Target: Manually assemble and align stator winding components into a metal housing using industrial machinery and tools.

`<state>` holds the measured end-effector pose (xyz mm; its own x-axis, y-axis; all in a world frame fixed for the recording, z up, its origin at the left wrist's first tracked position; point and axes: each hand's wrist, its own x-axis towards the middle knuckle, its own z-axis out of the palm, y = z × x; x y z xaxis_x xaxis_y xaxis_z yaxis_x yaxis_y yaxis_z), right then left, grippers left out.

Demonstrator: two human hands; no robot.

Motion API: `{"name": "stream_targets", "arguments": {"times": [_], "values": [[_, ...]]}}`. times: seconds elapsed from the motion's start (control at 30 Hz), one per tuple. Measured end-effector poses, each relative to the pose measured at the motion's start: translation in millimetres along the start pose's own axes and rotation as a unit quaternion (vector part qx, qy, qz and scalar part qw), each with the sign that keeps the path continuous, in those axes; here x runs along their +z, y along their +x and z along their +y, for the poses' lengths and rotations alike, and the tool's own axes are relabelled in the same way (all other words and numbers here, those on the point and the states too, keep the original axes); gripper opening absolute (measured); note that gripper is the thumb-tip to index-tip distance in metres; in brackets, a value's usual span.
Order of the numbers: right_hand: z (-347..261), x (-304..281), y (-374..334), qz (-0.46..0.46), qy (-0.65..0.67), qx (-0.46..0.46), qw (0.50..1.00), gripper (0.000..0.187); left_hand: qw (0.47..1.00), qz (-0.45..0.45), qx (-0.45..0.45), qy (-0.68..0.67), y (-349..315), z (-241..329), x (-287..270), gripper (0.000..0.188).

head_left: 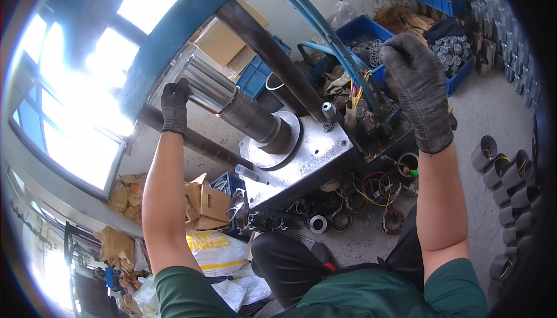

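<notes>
My left hand, in a dark grey glove, is closed at the upper left side of a shiny metal cylinder. Below that cylinder, in line with it, is a dark grey sleeve standing on a round steel base. The press's thick blue upper plate hangs just above the cylinder's top end. My right hand, gloved alike, is raised to the right of the press with its fingers curled in. Whatever it holds, if anything, is hidden by the glove.
Dark steel columns flank the cylinder. A small clear tube lies on the steel table. Blue hoses run down behind. Wound stators with wires lie below; dark grey housings line the right floor. Blue crates stand behind.
</notes>
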<state>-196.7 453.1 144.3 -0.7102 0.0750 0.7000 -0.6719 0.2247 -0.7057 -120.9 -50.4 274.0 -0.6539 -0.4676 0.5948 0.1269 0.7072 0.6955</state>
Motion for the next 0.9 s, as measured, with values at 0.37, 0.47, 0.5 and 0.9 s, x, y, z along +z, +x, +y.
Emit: {"name": "stream_targets", "arguments": {"times": [0.37, 0.47, 0.5, 0.9], "values": [[6.0, 1.1, -0.3, 0.002, 0.047, 0.001, 0.999, 0.015, 0.988, -0.057, 0.118, -0.076, -7.7, 3.9, -2.6, 0.023], [3.5, 1.3, 1.1, -0.005, 0.042, -0.001, 0.999, 0.015, 0.988, -0.056, 0.142, -0.021, 5.6, -10.3, -7.2, 0.021], [3.0, 1.8, 1.0, -0.006, 0.043, -0.002, 0.999, 0.015, 0.988, -0.055, 0.142, -0.02, 8.2, -14.3, -7.5, 0.021], [3.8, 0.8, 0.3, -0.001, 0.011, 0.011, 1.0, 0.016, 0.994, -0.008, 0.047, 0.097, 21.1, -19.6, 3.1, 0.031]]}}
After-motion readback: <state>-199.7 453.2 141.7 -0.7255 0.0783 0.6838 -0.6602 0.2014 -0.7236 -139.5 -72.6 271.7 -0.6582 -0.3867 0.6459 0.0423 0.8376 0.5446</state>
